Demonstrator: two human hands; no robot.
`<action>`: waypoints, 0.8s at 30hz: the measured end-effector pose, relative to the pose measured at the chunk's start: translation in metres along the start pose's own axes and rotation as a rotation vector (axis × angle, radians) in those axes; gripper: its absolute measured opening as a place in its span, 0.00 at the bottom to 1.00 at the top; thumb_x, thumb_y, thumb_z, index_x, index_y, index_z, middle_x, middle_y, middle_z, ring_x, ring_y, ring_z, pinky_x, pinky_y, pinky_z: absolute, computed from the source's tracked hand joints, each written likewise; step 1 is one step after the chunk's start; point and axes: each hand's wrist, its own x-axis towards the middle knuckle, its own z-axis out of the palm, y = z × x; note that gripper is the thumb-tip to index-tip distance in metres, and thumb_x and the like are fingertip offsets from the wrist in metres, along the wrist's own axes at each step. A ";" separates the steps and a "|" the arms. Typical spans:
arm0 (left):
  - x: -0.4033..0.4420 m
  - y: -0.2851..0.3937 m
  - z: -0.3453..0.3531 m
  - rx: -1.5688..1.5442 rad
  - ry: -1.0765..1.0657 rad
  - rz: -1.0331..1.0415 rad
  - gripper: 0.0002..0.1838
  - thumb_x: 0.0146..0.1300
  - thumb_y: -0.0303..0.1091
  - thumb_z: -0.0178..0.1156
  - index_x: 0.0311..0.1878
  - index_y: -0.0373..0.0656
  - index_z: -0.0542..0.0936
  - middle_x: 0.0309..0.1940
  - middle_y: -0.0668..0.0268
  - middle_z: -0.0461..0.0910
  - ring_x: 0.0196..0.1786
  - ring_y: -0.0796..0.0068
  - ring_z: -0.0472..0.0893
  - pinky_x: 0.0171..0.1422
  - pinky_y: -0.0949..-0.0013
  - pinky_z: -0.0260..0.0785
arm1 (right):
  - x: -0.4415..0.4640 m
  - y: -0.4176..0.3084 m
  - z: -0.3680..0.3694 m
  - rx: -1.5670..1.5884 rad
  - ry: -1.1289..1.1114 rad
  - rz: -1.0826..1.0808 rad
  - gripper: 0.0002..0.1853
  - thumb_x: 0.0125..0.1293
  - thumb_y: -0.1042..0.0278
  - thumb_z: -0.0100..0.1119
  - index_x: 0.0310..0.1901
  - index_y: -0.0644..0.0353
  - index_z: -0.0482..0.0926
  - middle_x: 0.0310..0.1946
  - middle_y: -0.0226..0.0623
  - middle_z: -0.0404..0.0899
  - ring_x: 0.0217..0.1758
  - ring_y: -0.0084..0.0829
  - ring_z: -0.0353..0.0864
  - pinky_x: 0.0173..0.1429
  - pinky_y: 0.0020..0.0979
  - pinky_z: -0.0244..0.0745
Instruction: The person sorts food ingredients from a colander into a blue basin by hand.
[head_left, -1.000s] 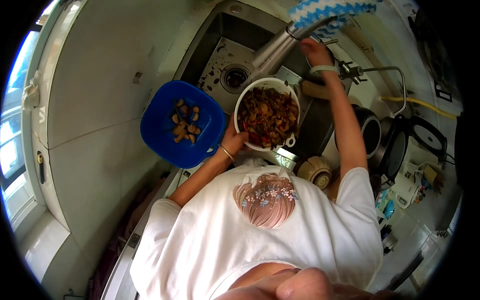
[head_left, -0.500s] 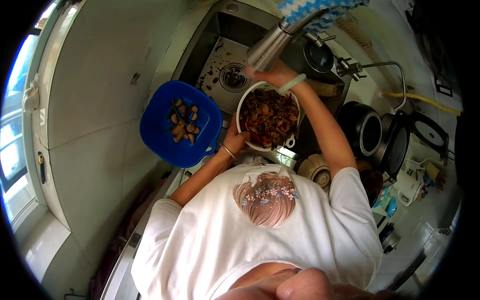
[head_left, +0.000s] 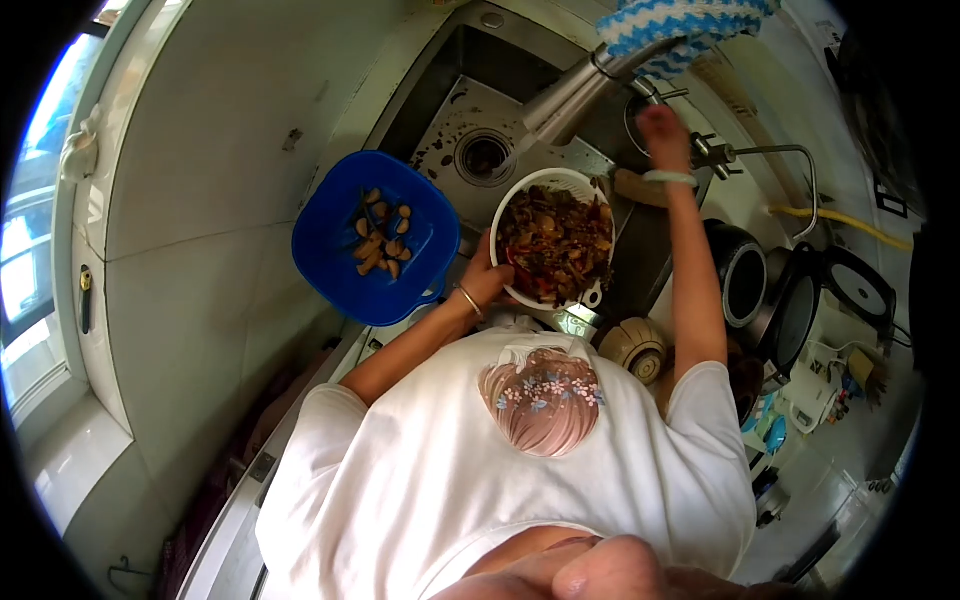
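My left hand (head_left: 487, 281) grips the near-left rim of a white plastic colander (head_left: 497, 208), its thumb over the edge. Wet, chopped brown food with red pieces (head_left: 555, 243) fills the colander, which is held over the near side of the sink (head_left: 440, 80). My right hand (head_left: 664, 138), with a pale bangle at its wrist, is at the tap's base near the lever (head_left: 672, 97). It is blurred and its fingers are not clear. The metal tap's spout (head_left: 560, 105) hangs above the sink, and a faint stream of water shows below it.
A blue plastic basin (head_left: 320, 240) with peeled garlic-like pieces stands left of the colander. Dark scraps lie around the sink drain (head_left: 485, 157). Black pans (head_left: 740, 275) and a ribbed pale bowl (head_left: 632, 350) stand on the right. A yellow hose (head_left: 850, 222) runs along the wall.
My right hand has moved from beside the spout, above the colander, to the right toward the tap's base. My left hand still holds the colander. The whole view has shifted slightly.
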 end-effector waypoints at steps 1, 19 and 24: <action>-0.003 0.004 0.002 -0.013 0.000 0.001 0.39 0.41 0.19 0.43 0.61 0.53 0.48 0.49 0.57 0.66 0.42 0.63 0.74 0.26 0.69 0.75 | 0.011 0.014 -0.008 -0.001 0.160 0.253 0.11 0.53 0.63 0.56 0.36 0.58 0.73 0.30 0.40 0.76 0.34 0.34 0.76 0.38 0.30 0.69; 0.084 -0.007 0.032 0.149 0.128 -0.122 0.32 0.49 0.17 0.42 0.58 0.55 0.53 0.48 0.56 0.66 0.43 0.59 0.73 0.32 0.61 0.76 | 0.042 0.003 -0.027 0.859 -0.070 0.852 0.29 0.59 0.60 0.50 0.62 0.42 0.52 0.14 0.27 0.60 0.12 0.19 0.50 0.16 0.24 0.47; 0.120 -0.030 0.040 0.126 0.195 -0.277 0.27 0.58 0.22 0.43 0.58 0.59 0.50 0.51 0.55 0.61 0.49 0.55 0.68 0.41 0.51 0.72 | 0.035 0.017 -0.033 0.831 -0.157 0.799 0.31 0.58 0.64 0.51 0.62 0.44 0.51 0.15 0.27 0.60 0.12 0.18 0.48 0.16 0.24 0.44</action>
